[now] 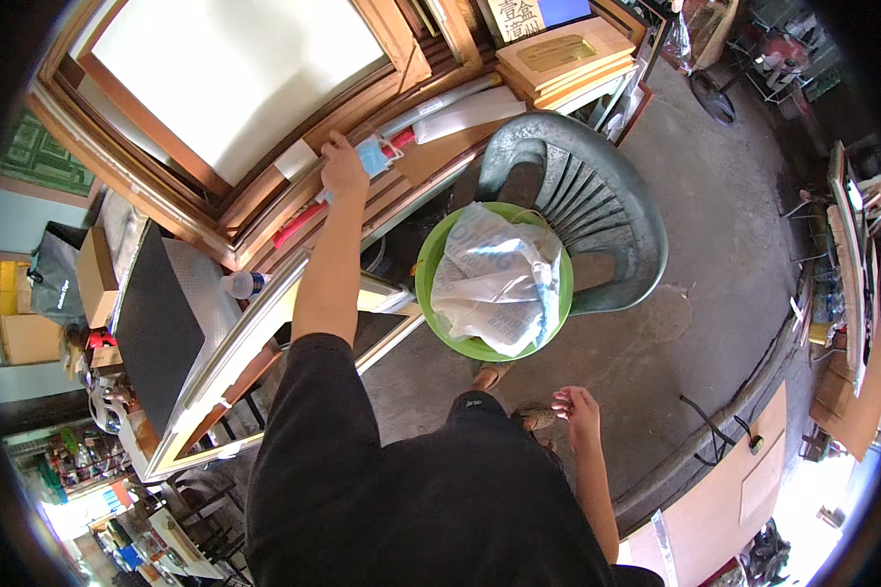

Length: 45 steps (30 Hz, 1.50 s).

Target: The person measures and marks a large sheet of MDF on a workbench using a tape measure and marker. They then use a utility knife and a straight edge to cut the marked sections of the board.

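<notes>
My left hand (344, 168) reaches forward to the lower edge of a wooden frame (357, 101) around a white panel. Its fingers are bent against the wood, closed on that edge. Beside this hand, a light blue face mask (373, 157) lies over a red strip (294, 226) on the ledge. Low by my right side hangs my right hand (579, 406), its fingers loosely curved and apart, with nothing in them. Between the hands and farther forward, a green basin (427, 303) holds a crumpled white plastic bag (494, 279). The basin rests on a dark green plastic chair (622, 196).
A pale frame (191, 411) leans at the left, near a dark board (157, 313) and a plastic bottle (243, 285). Stacked wooden plaques (568, 59) stand beyond the chair. Cardboard sheets (724, 499) lie on the right along a floor edge, near a black cable (715, 430).
</notes>
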Each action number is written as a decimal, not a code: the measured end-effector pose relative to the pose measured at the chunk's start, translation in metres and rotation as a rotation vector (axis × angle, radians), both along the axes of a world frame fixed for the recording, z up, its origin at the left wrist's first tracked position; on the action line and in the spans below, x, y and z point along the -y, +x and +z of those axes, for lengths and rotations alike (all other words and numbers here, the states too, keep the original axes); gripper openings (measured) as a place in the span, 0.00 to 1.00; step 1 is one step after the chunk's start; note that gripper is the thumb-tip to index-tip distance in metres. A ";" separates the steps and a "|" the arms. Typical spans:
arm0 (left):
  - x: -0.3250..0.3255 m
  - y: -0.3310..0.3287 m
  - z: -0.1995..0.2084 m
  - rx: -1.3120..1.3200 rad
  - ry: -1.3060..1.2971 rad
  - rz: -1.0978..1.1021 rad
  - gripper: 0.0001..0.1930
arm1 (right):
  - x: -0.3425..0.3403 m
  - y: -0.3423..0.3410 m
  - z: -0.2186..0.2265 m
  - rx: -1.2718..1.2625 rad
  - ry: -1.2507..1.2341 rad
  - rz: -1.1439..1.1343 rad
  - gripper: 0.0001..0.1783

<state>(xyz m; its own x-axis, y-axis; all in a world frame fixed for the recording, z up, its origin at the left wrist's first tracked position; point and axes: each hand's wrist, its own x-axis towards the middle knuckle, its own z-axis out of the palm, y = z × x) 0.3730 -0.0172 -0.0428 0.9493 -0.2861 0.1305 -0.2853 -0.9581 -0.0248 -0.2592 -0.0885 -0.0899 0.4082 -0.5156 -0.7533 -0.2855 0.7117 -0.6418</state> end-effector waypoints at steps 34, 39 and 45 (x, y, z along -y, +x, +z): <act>0.132 -0.659 0.055 -2.583 -0.547 -0.476 0.23 | -0.084 -0.163 0.082 0.139 -0.619 -0.433 0.30; 0.119 -0.801 0.056 -2.653 -0.383 -0.465 0.24 | -0.114 -0.257 0.086 0.252 -0.682 -0.940 0.19; 0.064 -0.923 0.041 -2.292 0.005 -0.795 0.23 | -0.165 -0.377 0.082 0.431 -0.816 -1.415 0.20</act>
<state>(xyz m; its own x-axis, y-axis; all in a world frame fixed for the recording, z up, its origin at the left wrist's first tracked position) -0.5504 -0.0817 -0.0016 -0.6977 -0.5044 -0.5087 -0.0091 -0.7038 0.7104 -0.6364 0.0762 -0.0083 -0.5918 -0.8011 -0.0894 0.5211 -0.2956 -0.8007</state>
